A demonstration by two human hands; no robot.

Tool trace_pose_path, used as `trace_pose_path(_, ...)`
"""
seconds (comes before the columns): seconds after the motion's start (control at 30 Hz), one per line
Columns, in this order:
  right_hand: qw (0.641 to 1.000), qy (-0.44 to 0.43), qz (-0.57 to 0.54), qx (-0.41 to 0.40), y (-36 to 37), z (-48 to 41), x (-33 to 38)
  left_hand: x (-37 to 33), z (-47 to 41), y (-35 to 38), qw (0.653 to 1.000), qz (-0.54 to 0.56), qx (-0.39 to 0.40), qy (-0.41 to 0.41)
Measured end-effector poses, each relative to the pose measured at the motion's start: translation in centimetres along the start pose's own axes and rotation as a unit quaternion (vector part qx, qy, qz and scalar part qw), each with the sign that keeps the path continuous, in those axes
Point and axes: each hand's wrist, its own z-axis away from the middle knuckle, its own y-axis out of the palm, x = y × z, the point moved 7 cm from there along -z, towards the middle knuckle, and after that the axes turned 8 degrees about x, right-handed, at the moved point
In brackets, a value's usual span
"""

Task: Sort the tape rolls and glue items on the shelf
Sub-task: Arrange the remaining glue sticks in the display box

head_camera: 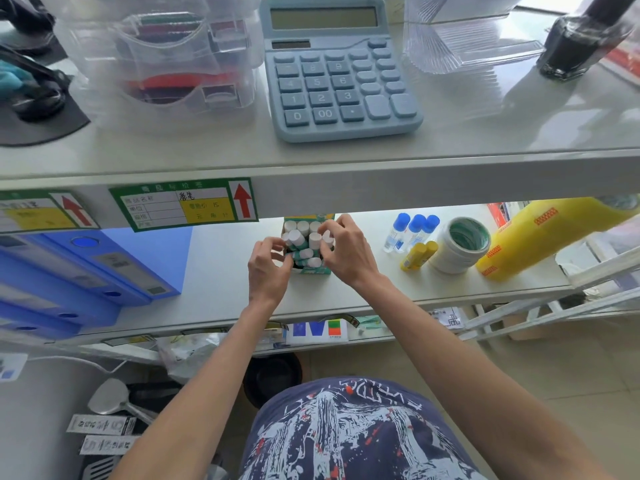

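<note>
A green box (311, 270) of white-capped glue sticks (304, 237) stands on the middle shelf. My left hand (268, 268) pinches a glue stick at the box's left side. My right hand (348, 252) closes its fingers on sticks at the box's right side. To the right stand three clear glue bottles with blue caps (410, 232), two yellow glue sticks (417, 256), a white tape roll stack (460, 245) and a long stack of yellow tape rolls (547, 233) lying on its side.
Blue file binders (86, 271) lie on the shelf's left. The upper shelf carries a blue calculator (339, 71), clear plastic organisers (166, 64) and a dark bottle (581, 43). Its front edge with price labels (183, 204) overhangs the hands. Clutter sits below.
</note>
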Motion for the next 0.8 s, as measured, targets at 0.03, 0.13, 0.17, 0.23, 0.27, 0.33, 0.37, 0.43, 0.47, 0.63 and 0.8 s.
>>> trace_pose_path(0.03,1.0,0.006,0.002,-0.002,-0.1,-0.2,-0.2,0.0,-0.1,-0.3,1.0,0.004,-0.009,0.0)
trace_pose_path(0.13,1.0,0.006,0.012,0.015,0.0,-0.9,0.4,0.0,-0.5,-0.6,1.0,0.021,-0.019,-0.004)
trace_pose_path(0.17,0.999,0.002,0.017,0.029,0.3,-1.2,0.8,-0.1,-0.6,-0.6,1.0,0.023,-0.017,-0.002)
trace_pose_path(0.23,0.998,-0.01,0.033,0.057,1.2,-2.0,2.1,-0.7,-0.6,-0.4,1.0,0.017,-0.008,0.015)
trace_pose_path(0.27,0.997,-0.017,0.045,0.066,1.5,-2.4,2.8,-1.0,-0.5,-0.2,1.0,0.011,-0.002,0.029)
trace_pose_path(0.33,0.994,-0.029,0.074,0.077,2.1,-3.2,4.1,-1.3,-0.2,0.2,0.999,0.005,0.009,0.051)
trace_pose_path(0.37,0.992,-0.032,0.087,0.08,2.3,-3.5,4.5,-1.2,-0.1,0.4,0.999,0.003,0.014,0.05)
trace_pose_path(0.43,0.992,-0.025,0.095,0.085,2.2,-3.9,4.5,-0.7,0.0,0.8,0.999,-0.003,0.027,0.034)
trace_pose_path(0.47,0.992,-0.016,0.09,0.084,2.0,-3.9,4.1,-0.5,0.0,1.1,0.999,-0.011,0.035,0.025)
trace_pose_path(0.63,0.995,-0.017,0.058,0.08,1.0,-3.4,1.8,0.5,-0.4,2.5,0.995,-0.044,0.09,0.009)
trace_pose_path(0.8,0.997,-0.046,-0.02,0.061,0.7,-3.0,1.6,1.2,-0.8,3.1,0.989,-0.086,0.119,0.015)
